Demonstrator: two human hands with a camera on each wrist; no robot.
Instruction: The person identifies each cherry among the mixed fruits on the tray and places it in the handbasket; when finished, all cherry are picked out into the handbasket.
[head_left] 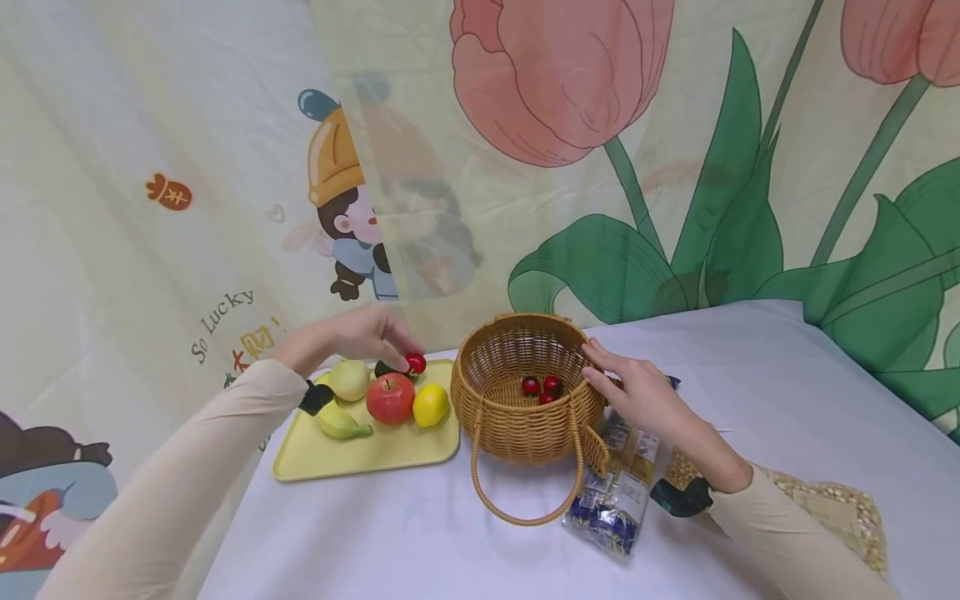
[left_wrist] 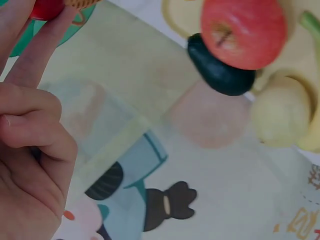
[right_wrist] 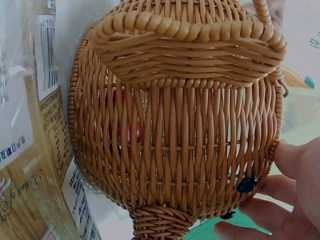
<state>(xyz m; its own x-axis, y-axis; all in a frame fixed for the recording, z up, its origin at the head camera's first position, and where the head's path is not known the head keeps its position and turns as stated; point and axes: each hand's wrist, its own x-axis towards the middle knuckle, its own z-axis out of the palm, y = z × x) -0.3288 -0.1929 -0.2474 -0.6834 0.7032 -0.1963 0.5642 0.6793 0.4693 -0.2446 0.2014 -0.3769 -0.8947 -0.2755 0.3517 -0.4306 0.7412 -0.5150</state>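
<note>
My left hand pinches a small red cherry with its fingers above the back right of the yellow tray. In the left wrist view the cherry is partly cut off at the top. Beneath that hand lie a red apple, a lemon, a dark green avocado, a pale pear-like fruit and a banana. My right hand rests its fingers on the right rim of a wicker basket. Inside the basket sit three cherries.
The basket's handle hangs down at the front. Right of the basket lies a clear plastic package with blue print. A woven beige mat is under the right forearm. A printed curtain hangs behind the white table.
</note>
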